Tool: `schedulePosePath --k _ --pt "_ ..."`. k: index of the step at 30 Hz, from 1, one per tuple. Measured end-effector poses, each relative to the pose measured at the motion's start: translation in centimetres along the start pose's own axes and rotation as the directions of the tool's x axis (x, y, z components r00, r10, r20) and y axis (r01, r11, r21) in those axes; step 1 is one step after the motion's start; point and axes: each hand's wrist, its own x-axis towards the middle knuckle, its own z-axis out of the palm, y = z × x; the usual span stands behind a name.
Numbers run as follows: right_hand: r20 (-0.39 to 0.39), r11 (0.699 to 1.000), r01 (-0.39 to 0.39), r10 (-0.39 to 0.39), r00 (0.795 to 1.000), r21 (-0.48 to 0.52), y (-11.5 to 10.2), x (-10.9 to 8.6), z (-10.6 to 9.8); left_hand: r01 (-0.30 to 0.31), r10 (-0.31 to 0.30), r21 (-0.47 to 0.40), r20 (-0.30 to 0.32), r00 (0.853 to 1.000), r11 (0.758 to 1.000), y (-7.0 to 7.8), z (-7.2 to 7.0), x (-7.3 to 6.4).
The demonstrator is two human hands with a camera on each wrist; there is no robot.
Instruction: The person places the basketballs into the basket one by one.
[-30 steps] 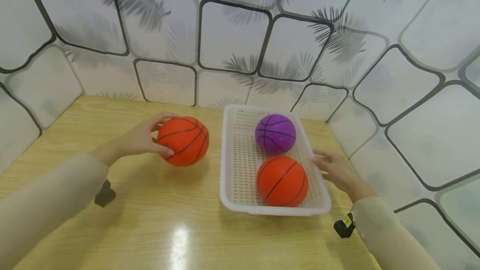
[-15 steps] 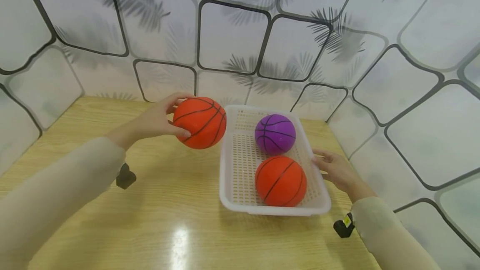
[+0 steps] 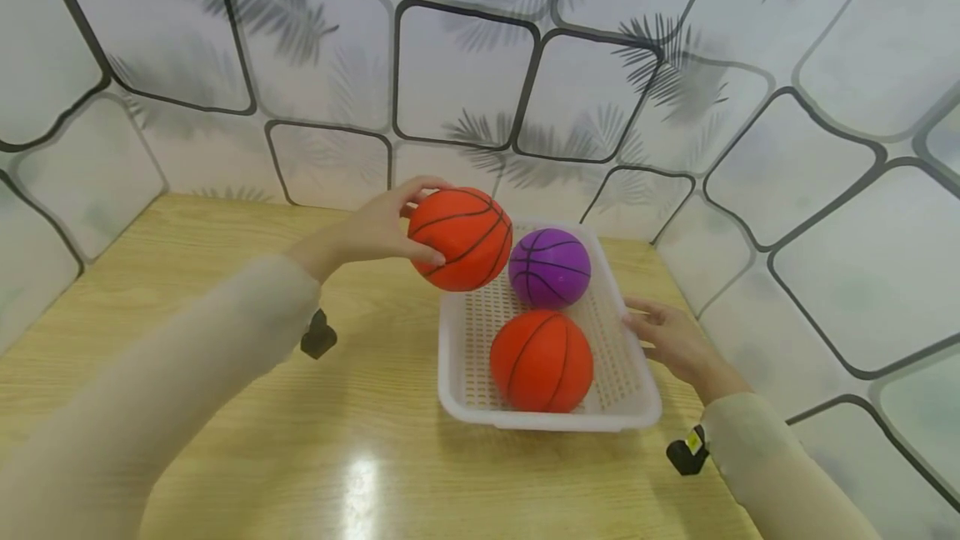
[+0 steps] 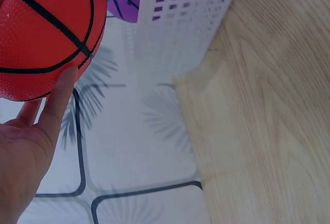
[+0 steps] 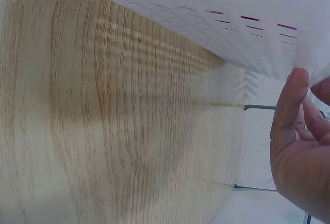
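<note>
In the head view my left hand (image 3: 386,227) grips a small orange-red toy basketball (image 3: 465,240), thumb at the front and fingers behind. The ball is up off the table and overlaps the left rim of a white plastic basket (image 3: 450,357). Inside the basket lie a purple basketball (image 3: 551,269) toward the back and another orange-red basketball (image 3: 540,363) at the front. My right hand (image 3: 671,344) holds the basket's right rim with its fingertips. In the right wrist view the thumb (image 5: 291,97) meets the slotted wall just under the rim.
The basket stands on a light wood-grain table (image 3: 360,407). Behind and to both sides rise walls (image 3: 330,73) with a grey leaf-and-outline pattern. Dark wrist cameras are strapped at both sleeves, the left one (image 3: 318,334) hanging below the cuff.
My left hand has lifted the orange-red basketball and carried it rightward to the basket's left side. The front basketball in the basket has rolled a little left. My right hand has stayed put.
</note>
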Motion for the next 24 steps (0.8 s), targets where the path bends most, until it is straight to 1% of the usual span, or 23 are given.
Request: schedulePosePath --k 5,9,13,19,24 --pt "-0.003 1.000 -0.002 0.002 1.000 -0.003 0.0 0.0 0.1 -0.005 0.005 -0.024 0.002 1.000 1.000 0.3 1.2 1.3" --pt "-0.006 1.000 -0.005 0.005 1.000 -0.005 0.0 0.1 0.1 0.012 -0.011 -0.037 0.011 1.000 0.999 0.4 2.1 2.4" --pt "-0.009 1.000 -0.008 0.008 1.000 -0.005 0.1 0.1 0.1 0.038 -0.038 -0.006 0.030 0.999 0.999 0.4 3.0 3.2" --pt "-0.013 1.000 -0.006 0.006 1.000 0.002 0.2 0.1 0.0 0.078 -0.079 0.015 0.073 0.994 0.997 0.3 4.5 4.0" --pt "-0.018 1.000 -0.004 0.004 1.000 0.001 0.2 0.1 0.0 0.111 -0.111 0.003 0.112 0.988 0.994 -0.1 5.5 4.3"
